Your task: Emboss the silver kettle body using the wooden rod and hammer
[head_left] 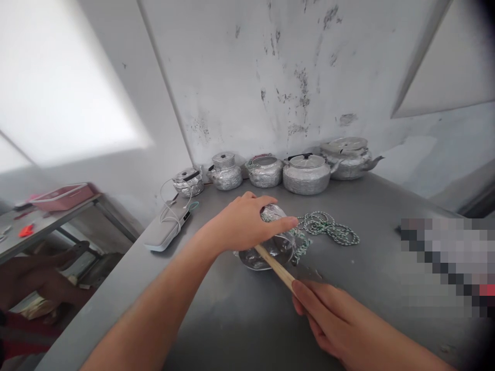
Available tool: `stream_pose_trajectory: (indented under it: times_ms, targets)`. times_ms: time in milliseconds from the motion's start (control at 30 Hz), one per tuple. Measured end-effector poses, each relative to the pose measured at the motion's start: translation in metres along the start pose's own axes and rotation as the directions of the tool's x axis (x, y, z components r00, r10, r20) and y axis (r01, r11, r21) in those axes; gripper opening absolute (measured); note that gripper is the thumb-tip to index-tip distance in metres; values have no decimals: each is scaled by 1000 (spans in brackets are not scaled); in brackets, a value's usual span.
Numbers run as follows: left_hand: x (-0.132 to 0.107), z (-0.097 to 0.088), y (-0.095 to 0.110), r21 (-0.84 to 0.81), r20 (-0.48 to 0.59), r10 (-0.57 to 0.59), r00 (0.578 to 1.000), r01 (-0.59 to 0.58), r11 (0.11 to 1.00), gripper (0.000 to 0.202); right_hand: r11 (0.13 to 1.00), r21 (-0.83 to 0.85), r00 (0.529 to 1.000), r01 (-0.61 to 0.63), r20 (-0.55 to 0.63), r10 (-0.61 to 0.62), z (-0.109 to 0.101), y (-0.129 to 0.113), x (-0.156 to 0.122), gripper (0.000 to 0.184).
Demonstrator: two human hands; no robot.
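Left hand: The left hand [243, 221] is laid palm down over a small metal pot [276, 247], its fingers straight and pressed together; no grip around the pot is shown, and the thumb is hidden.
Right hand: The right hand [332, 314] is closed around the near end of a wooden stick [274, 265].
Stick: It is held slanting away from the person, with its far end lost under the left hand at the pot.
Why held so: The pot seems to be pinned down so that it cannot roll or slide while the stick is pressed against it.
Pot: It is found near the middle of the grey table [386, 206], lying tilted; it is silvery, dimpled and shiny, and mostly covered by the hand.
Cord: A green and white cord [328, 226] is heaped loosely just beside the pot, one strand touching it.
Farther off: Five metal kettles [305, 174] are lined up against the stained wall [251, 77]. A grey case [166, 232] with a white cable [170, 201] is placed at the table's left edge.
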State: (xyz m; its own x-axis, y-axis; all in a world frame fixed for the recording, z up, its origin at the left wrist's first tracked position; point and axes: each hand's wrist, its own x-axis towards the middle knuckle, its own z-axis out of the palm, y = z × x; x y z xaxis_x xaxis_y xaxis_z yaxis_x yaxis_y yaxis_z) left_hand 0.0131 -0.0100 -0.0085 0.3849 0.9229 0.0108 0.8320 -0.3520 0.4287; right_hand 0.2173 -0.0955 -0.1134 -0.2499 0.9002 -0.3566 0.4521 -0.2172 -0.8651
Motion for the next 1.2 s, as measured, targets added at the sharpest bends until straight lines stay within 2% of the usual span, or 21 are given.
stream_pose_trajectory:
  times_ms: [100,200,267,333,433,500,600,700,767,833,867,900,933,967,1000,1067,1200]
  targets:
    - [0,0,0,-6,2,0,1000,0,1000,83,974,-82,976,209,-43,-213,-3,-10,-1,38]
    - [1,1,0,-7,-4,11,1000,-12,1000,81,880,-253,900,401,-71,-430,-5,-17,2,35]
    - [1,1,0,-3,-19,22,1000,-23,1000,80,815,-366,860,449,-72,-505,-4,-16,5,28]
    - [1,1,-1,0,-23,29,999,-29,1000,81,797,-428,872,426,-43,-488,-3,-13,8,26]
    - [2,3,-2,7,-25,40,999,-40,999,81,842,-414,926,346,6,-378,-2,-9,9,34]
    - [2,5,-3,12,-34,53,998,-52,999,81,860,-400,941,316,16,-338,-2,-10,8,38]
    - [3,7,-2,9,-57,65,996,-65,998,82,858,-406,943,313,27,-332,-2,-14,6,37]
    - [4,0,-5,-28,-28,55,998,-56,998,88,842,-429,937,326,26,-349,-5,-17,5,34]
    - [8,-9,-13,-95,23,49,999,-47,994,91,815,-471,930,339,39,-365,-9,-17,5,33]
    - [13,-18,-29,-256,78,36,996,-15,967,81,761,-527,914,377,78,-399,-16,-16,8,34]
    - [16,-21,-40,-389,91,22,996,15,921,71,724,-555,898,410,104,-429,-21,-16,10,33]
    - [19,-23,-52,-548,95,3,995,50,835,59,670,-582,864,460,118,-490,-26,-15,12,31]
    - [22,-23,-64,-717,96,-41,995,98,690,50,603,-607,816,517,137,-562,-32,-15,16,28]
    - [25,-22,-77,-847,120,-128,985,169,503,45,557,-620,780,553,149,-608,-38,-14,19,23]
    - [27,-21,-88,-878,144,-169,975,205,433,44,529,-636,762,563,150,-631,-45,-14,22,19]
    - [30,-17,-106,-907,173,-212,962,240,347,46,486,-670,708,561,84,-701,-56,-13,28,18]
    - [29,-16,-123,-965,170,-228,959,209,160,52,463,-734,589,498,-106,-801,-72,-13,38,13]
